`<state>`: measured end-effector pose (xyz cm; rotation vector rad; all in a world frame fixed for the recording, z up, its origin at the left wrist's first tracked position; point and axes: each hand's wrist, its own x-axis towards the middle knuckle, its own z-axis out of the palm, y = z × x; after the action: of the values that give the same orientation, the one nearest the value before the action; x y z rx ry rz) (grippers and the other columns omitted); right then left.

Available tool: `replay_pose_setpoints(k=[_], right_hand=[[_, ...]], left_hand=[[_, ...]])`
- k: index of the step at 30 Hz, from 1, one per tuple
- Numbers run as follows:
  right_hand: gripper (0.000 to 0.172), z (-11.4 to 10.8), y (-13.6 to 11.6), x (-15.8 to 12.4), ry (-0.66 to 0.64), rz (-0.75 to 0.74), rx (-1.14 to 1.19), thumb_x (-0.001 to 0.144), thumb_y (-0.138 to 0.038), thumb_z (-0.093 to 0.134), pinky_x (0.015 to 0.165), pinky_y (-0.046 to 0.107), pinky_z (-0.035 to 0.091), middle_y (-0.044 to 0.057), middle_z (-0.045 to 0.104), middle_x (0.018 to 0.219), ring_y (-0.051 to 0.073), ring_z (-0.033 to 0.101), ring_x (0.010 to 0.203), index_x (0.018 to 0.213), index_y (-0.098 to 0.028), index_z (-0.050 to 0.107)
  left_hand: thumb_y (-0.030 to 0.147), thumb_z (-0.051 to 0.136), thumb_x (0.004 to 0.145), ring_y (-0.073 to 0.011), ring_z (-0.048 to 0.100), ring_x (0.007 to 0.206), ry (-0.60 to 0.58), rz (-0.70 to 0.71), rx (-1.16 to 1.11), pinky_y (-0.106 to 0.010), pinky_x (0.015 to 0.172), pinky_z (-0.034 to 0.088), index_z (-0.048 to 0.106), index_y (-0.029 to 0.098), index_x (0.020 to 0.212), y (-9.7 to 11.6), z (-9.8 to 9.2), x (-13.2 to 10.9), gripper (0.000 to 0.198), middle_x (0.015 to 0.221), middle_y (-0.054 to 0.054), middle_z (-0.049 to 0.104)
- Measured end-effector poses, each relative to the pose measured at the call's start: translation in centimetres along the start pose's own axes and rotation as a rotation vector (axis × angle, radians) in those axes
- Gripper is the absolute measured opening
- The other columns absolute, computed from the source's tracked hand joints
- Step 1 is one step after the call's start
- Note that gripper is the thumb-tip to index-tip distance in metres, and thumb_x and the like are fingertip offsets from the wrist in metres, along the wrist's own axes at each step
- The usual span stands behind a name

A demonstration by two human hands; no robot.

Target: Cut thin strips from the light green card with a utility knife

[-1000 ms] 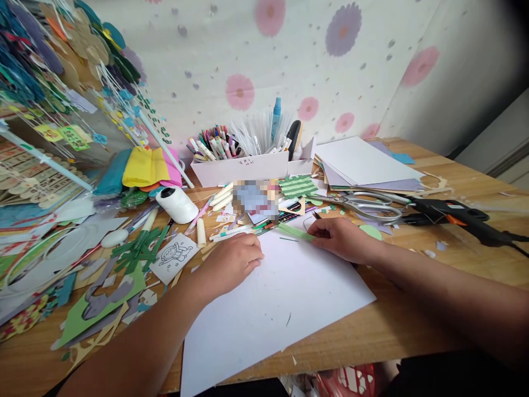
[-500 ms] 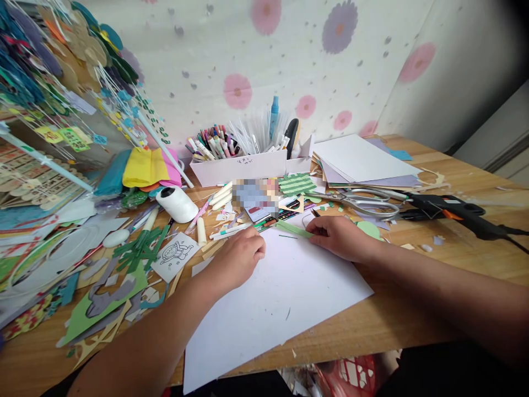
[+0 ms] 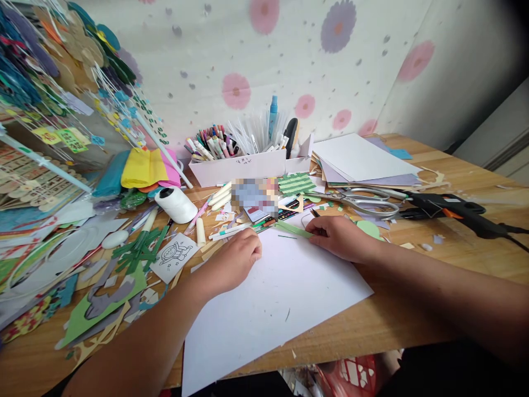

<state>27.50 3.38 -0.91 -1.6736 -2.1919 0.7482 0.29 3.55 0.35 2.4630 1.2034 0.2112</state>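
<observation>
A large white sheet of paper [image 3: 285, 309] lies on the wooden table in front of me. My left hand [image 3: 236, 260] rests over its left part with the fingers curled closed. Whatever the fingers may hold is hidden. Near the sheet's far edge, my right hand [image 3: 336, 237] pinches the end of a light green paper strip [image 3: 292, 229], which points away to the left. A thin dark green sliver [image 3: 287, 237] lies just below the strip, and another small dark scrap [image 3: 287, 315] sits lower on the sheet.
Scissors [image 3: 363, 203] and a black glue gun [image 3: 458, 212] lie at the right. Behind stands a white box [image 3: 239, 170] of pens. A thread spool [image 3: 177, 205], a drawn card [image 3: 174, 257] and paper scraps [image 3: 103, 300] crowd the left. White sheets [image 3: 363, 157] are stacked at back right.
My left hand has shifted slightly left. My right hand and the green strip stay almost where they were.
</observation>
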Motion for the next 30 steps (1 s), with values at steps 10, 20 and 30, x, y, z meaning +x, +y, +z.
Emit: replay_pose_setpoints(k=[10, 20, 30], right_hand=[[0.014, -0.1, 0.2, 0.1, -0.021, 0.01, 0.025, 0.08, -0.026, 0.058, 0.061, 0.025, 0.036, -0.001, 0.063, 0.075, 0.014, 0.054, 0.068, 0.09, -0.021, 0.066], [0.015, -0.3, 0.2, 0.2, -0.028, 0.01, 0.04, 0.078, -0.027, 0.058, 0.061, 0.025, 0.036, -0.001, 0.064, 0.076, 0.013, 0.054, 0.067, 0.089, -0.021, 0.067], [0.014, -0.4, 0.1, 0.5, 0.003, -0.014, 0.043, 0.075, -0.024, 0.06, 0.062, 0.025, 0.037, 0.0, 0.065, 0.075, 0.014, 0.055, 0.067, 0.086, -0.019, 0.067]], left_hand=[[0.011, 0.055, 0.085, -0.0192, 0.052, 0.089, 0.046, -0.036, -0.027, -0.034, 0.079, 0.042, 0.051, 0.018, 0.071, 0.3, 0.4, 0.3, 0.016, 0.09, -0.002, 0.052], [0.016, 0.057, 0.09, -0.0227, 0.052, 0.115, 0.008, 0.178, 0.071, -0.037, 0.099, 0.043, 0.06, 0.017, 0.094, 1.7, 0.9, -0.6, 0.005, 0.118, -0.008, 0.058], [0.063, 0.046, 0.091, -0.0308, 0.005, 0.148, -0.278, 0.292, 0.238, -0.05, 0.12, 0.011, 0.026, 0.011, 0.151, 3.2, 1.5, -0.6, 0.082, 0.16, -0.016, 0.014]])
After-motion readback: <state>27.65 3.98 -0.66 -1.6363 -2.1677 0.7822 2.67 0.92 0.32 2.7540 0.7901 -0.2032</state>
